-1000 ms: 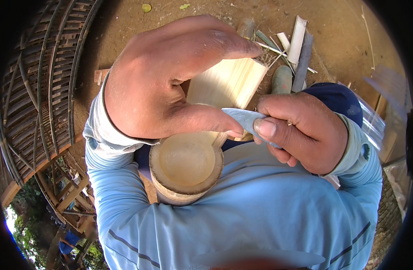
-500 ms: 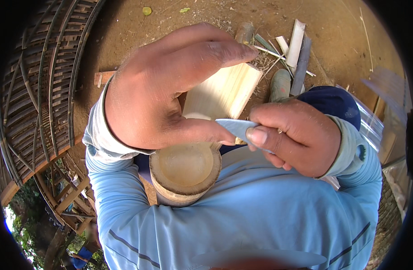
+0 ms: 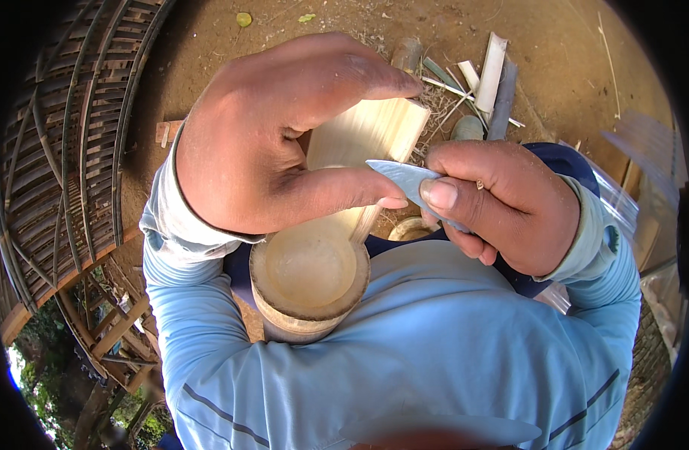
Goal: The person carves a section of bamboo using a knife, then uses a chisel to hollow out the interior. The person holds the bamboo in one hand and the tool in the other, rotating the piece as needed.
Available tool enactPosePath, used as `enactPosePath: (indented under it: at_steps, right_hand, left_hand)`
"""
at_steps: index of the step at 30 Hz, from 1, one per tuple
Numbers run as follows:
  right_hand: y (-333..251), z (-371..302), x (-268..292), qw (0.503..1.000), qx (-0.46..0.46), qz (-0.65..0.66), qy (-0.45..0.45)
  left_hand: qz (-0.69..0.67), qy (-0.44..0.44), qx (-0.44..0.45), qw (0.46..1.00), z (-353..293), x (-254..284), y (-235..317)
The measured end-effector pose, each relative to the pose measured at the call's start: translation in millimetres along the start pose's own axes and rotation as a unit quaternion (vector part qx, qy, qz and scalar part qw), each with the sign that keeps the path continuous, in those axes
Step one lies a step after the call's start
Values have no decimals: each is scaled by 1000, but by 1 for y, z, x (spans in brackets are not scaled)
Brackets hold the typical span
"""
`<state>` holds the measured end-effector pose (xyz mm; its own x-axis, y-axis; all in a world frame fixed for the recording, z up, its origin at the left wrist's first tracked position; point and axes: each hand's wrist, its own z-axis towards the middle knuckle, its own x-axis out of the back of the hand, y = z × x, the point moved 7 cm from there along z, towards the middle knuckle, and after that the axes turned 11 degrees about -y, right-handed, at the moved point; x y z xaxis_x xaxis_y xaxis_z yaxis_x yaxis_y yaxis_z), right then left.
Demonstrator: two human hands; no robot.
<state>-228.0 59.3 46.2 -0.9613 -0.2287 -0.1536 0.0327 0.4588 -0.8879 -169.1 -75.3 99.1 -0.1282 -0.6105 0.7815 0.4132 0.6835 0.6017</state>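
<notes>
My left hand [image 3: 284, 142] is closed around a bamboo piece, its fingers over the far side and its thumb stretched along the near side. The pale, smooth, flat part of the bamboo piece [image 3: 368, 133] shows between fingers and thumb. Toward my body is a round bamboo end [image 3: 308, 270] with a shallow hollow face and a rough dark rim; my left hand hides much of the link between the two parts. My right hand [image 3: 509, 206] grips a knife [image 3: 406, 182] with a short grey pointed blade. Its tip lies just above my left thumb, close to the pale wood.
Split bamboo strips [image 3: 491, 75] and shavings lie on the brown dirt ground beyond my hands. A slatted bamboo structure [image 3: 74, 142] stands at the left. Clear plastic sheeting [image 3: 645, 157] is at the right. Another round pale piece [image 3: 410, 228] shows below the knife.
My right hand and the knife have moved up and slightly right, and the blade tip now points up more. My left hand has shifted up a little, still on the bamboo.
</notes>
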Motion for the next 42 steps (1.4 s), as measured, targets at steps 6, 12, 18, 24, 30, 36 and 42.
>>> enactPosePath:
  at_steps: [6,12,18,24,30,36,42]
  right_hand:
    - [-4,1,2,999,9,-4,32]
    - [-6,2,6,999,10,20,47]
    - [-5,2,12,998,15,25,61]
    - [-9,-1,18,995,34,33,89]
    - [1,-1,25,986,56,29,156]
    - [3,-8,10,993,44,54,93]
    - [17,7,-12,1000,15,22,-12]
  left_hand:
    - [6,11,3,1000,-1,2,-2]
    - [-8,32,17,999,-3,3,-4]
    - [-36,54,23,998,-4,4,-9]
    - [-78,81,48,992,-5,1,-14]
    - [-194,95,118,969,-13,-4,-23]
    - [-483,149,209,837,-36,-37,-31]
    - [-691,4,193,697,-62,-69,-25]
